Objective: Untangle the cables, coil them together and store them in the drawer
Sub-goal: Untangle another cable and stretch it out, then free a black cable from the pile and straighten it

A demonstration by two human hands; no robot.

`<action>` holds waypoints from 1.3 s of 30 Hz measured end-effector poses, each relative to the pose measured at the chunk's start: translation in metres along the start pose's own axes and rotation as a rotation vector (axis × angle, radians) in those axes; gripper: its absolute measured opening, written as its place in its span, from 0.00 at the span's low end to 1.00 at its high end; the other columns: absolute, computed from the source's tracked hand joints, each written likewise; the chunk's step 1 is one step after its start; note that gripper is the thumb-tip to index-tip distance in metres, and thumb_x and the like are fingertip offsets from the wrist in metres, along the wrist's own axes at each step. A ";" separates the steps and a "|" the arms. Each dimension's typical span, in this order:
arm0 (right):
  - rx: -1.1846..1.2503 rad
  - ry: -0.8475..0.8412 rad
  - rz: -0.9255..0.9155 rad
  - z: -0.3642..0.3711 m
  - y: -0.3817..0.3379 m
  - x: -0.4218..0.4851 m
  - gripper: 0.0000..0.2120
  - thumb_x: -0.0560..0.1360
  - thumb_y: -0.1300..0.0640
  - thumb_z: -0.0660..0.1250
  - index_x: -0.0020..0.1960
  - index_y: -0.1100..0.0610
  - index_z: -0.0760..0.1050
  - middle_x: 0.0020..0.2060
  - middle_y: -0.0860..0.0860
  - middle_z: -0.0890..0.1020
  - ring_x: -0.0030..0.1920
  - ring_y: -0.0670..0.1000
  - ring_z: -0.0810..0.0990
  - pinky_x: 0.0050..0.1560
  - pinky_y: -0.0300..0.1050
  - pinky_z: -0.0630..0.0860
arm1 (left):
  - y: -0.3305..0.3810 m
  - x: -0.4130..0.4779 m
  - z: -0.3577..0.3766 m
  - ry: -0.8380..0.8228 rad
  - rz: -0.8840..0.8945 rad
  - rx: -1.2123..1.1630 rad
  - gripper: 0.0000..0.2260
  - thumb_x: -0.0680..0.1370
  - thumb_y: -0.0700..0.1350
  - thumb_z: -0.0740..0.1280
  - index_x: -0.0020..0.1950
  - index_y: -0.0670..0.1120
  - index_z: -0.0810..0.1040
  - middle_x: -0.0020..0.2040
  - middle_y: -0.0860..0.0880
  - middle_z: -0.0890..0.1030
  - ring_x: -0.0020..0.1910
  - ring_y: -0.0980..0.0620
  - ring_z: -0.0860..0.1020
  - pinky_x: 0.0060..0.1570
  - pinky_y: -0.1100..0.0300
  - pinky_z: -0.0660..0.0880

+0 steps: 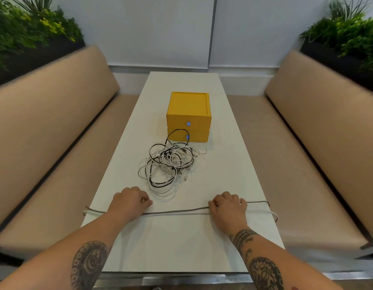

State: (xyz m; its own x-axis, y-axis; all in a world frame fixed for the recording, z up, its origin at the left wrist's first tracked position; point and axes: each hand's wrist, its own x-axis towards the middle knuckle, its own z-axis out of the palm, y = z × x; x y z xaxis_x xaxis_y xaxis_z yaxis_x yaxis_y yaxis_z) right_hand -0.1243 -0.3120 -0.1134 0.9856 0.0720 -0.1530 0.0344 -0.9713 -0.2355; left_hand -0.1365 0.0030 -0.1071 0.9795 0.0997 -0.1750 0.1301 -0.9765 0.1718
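While tan padded benches (55,130) ran along both sides, a long white table (156,248) stretched away from the viewer toward a pale wall, with green plants (24,24) in the far corners. Midway down the table sat a yellow drawer unit (188,114) (two drawers stacked, both closed, each with a small blue pull). Just in front of it, one black loop rising against the lower drawer, lay a loose tangle of black and white cables (171,164). Nearer the viewer, a gray and white cable pair (177,212) lay stretched straight across the table, its ends reaching both edges. The right hand (227,208) curled its fingers over this pair, gripping it. The left hand (130,200) lay knuckles up, its heel over the pair; whether its curled fingers pinched anything could not be told.
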 end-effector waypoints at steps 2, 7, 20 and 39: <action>0.003 0.000 0.001 0.000 -0.005 0.004 0.17 0.81 0.45 0.52 0.57 0.48 0.77 0.56 0.47 0.75 0.60 0.53 0.70 0.70 0.56 0.59 | 0.002 0.006 -0.004 0.015 0.006 -0.043 0.12 0.78 0.61 0.62 0.53 0.58 0.82 0.54 0.54 0.78 0.56 0.51 0.77 0.55 0.53 0.71; -0.017 -0.017 0.026 -0.003 -0.020 0.019 0.16 0.81 0.45 0.53 0.58 0.49 0.76 0.56 0.48 0.74 0.58 0.53 0.70 0.63 0.53 0.65 | 0.005 0.026 -0.018 0.066 0.069 -0.244 0.11 0.78 0.61 0.64 0.45 0.58 0.82 0.48 0.57 0.79 0.49 0.53 0.78 0.50 0.54 0.75; 0.076 -0.191 0.156 -0.019 -0.061 0.054 0.18 0.81 0.46 0.55 0.65 0.50 0.75 0.60 0.52 0.72 0.62 0.57 0.69 0.61 0.52 0.71 | 0.010 0.088 -0.068 0.163 0.210 -0.388 0.12 0.80 0.61 0.61 0.59 0.58 0.73 0.36 0.54 0.80 0.38 0.53 0.79 0.36 0.56 0.74; 0.075 -0.271 0.291 -0.031 -0.078 0.075 0.21 0.80 0.41 0.54 0.62 0.52 0.77 0.61 0.51 0.78 0.61 0.55 0.76 0.64 0.54 0.71 | 0.023 0.128 -0.066 0.055 0.241 -0.420 0.09 0.78 0.56 0.65 0.48 0.55 0.83 0.45 0.55 0.79 0.45 0.55 0.77 0.43 0.57 0.76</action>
State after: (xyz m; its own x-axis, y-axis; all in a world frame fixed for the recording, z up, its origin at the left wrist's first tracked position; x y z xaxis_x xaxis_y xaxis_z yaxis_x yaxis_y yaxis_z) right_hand -0.0474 -0.2376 -0.0766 0.8725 -0.1371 -0.4689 -0.2620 -0.9414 -0.2124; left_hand 0.0019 0.0064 -0.0613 0.9945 -0.0993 -0.0326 -0.0621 -0.8126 0.5795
